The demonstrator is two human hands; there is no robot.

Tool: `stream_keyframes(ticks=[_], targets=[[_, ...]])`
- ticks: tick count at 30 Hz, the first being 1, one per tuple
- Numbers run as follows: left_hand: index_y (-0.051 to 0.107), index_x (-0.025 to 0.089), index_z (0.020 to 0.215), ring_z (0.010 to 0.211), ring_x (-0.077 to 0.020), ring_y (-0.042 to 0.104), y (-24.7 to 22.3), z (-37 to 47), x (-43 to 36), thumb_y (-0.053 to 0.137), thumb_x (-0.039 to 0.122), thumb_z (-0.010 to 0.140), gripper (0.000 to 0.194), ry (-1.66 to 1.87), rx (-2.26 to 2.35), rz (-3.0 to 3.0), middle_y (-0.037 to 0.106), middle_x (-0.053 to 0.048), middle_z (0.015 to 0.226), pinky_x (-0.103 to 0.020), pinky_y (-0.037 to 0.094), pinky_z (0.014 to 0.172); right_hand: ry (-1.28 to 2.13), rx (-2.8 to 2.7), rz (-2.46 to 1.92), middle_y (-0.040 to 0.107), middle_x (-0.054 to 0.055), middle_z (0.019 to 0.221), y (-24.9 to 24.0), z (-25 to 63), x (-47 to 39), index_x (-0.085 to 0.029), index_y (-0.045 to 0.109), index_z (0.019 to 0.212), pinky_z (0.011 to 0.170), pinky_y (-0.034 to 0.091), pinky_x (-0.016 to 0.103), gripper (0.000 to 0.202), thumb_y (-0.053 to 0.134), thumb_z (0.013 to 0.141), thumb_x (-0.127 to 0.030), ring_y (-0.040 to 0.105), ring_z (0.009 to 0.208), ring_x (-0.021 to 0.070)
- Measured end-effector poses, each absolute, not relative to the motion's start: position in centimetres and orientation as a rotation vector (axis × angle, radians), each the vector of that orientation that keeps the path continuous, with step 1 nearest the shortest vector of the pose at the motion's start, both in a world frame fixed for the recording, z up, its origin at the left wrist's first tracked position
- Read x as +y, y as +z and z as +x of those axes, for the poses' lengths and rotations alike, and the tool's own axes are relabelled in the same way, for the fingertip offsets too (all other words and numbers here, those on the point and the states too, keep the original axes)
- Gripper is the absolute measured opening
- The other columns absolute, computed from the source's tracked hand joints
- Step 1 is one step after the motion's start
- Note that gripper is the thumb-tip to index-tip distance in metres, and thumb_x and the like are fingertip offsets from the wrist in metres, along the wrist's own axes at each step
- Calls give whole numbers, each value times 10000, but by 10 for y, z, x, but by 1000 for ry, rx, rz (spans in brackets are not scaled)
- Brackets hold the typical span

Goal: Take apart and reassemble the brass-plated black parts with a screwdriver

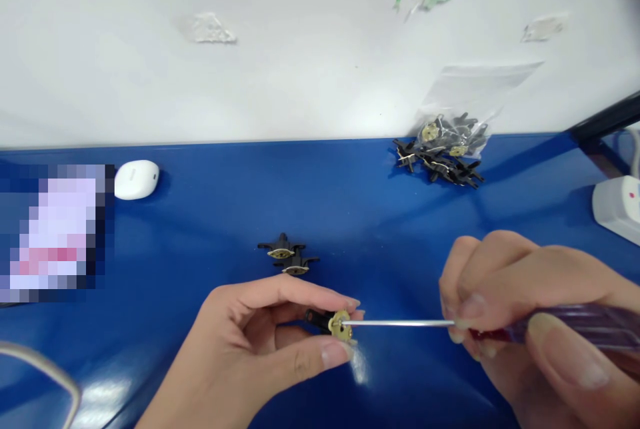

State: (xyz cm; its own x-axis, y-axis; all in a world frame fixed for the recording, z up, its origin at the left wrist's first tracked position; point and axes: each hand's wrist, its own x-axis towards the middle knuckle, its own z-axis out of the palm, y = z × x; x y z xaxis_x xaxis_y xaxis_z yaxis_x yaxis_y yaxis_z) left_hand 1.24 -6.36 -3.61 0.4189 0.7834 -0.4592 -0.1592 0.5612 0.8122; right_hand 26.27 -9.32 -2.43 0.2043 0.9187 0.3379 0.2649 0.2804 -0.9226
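Between the thumb and fingers of my left hand [270, 342] is a small black part with a round brass-coloured disc [341, 326] facing right. My right hand [540, 322] is wrapped round the dark purple handle of a screwdriver [400, 323]. Its thin metal shaft points left, level, and the tip meets the face of the disc. Just beyond my left hand, two black parts with brass discs [287, 253] lie close together on the blue table [210, 209].
A clear plastic bag [455, 129] holds similar parts at the back right, with loose black parts [450, 169] before it. A white case [137, 180] and a blurred-out flat object [60, 229] lie left. A white box [617, 206] stands right; a cable [43, 362] curves lower left.
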Motion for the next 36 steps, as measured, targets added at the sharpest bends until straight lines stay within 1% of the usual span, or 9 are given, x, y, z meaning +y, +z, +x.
stream_keyframes(ticks=[4, 10, 13, 21, 25, 28, 30, 33, 36], targets=[[995, 348, 1048, 957, -203, 906, -39, 14, -63, 1058, 256, 872, 208, 705, 969, 812, 960, -37, 1104, -183, 712, 863, 809, -1417, -1139, 602, 32, 615, -25, 273, -90, -326, 847, 972, 567, 522, 460, 195, 711, 1103, -377, 636, 573, 257], [998, 366, 1074, 1066, -235, 891, -26, 16, -64, 1020, 210, 893, 241, 705, 1026, 852, 950, -38, 1138, -207, 711, 915, 850, -1401, -1147, 540, 29, 568, -22, 278, -87, -343, 841, 989, 499, 498, 452, 214, 687, 1110, -428, 625, 545, 261], [994, 371, 1082, 1031, -220, 887, -20, 17, -65, 1010, 152, 885, 295, 693, 1055, 836, 945, -28, 1101, -203, 708, 899, 855, -1400, -1151, 531, 25, 551, -21, 278, -87, -349, 844, 970, 480, 498, 451, 223, 706, 1106, -458, 624, 530, 259], [999, 314, 1014, 846, -217, 909, -39, 9, -72, 1100, 284, 813, 228, 714, 1037, 832, 960, -59, 985, -201, 723, 806, 817, -1236, -1235, 612, -1, 583, -21, 272, -86, -368, 843, 926, 349, 461, 388, 142, 815, 1042, -445, 554, 387, 197], [992, 292, 966, 836, -229, 920, -38, 10, -73, 1105, 272, 808, 195, 725, 1023, 783, 964, -74, 1010, -214, 733, 801, 779, -1206, -1280, 547, -35, 496, -22, 271, -89, -356, 861, 938, 306, 449, 352, 101, 833, 1024, -401, 544, 328, 196], [991, 291, 969, 831, -217, 919, -37, 12, -73, 1102, 248, 810, 199, 734, 1013, 766, 965, -73, 1016, -199, 724, 795, 769, -1280, -1295, 669, -7, 587, -22, 274, -89, -349, 874, 994, 276, 374, 294, 141, 756, 1071, -341, 598, 345, 182], [991, 291, 954, 819, -212, 915, -37, 13, -73, 1101, 231, 809, 192, 734, 990, 754, 964, -72, 1001, -199, 722, 786, 782, -1331, -1286, 716, 13, 659, -21, 277, -87, -340, 872, 1031, 320, 403, 286, 202, 686, 1110, -339, 632, 404, 174], [991, 288, 948, 814, -225, 914, -39, 15, -71, 1096, 230, 816, 179, 731, 966, 712, 961, -78, 973, -231, 734, 788, 851, -1391, -1221, 662, 32, 700, -18, 281, -80, -312, 856, 1017, 480, 523, 337, 230, 669, 1119, -399, 667, 570, 200], [992, 276, 963, 814, -233, 916, -38, 16, -70, 1098, 239, 815, 186, 726, 951, 689, 959, -85, 957, -241, 739, 785, 867, -1420, -1170, 605, 15, 683, -17, 281, -78, -320, 846, 1025, 490, 516, 337, 170, 702, 1108, -357, 651, 596, 197]])
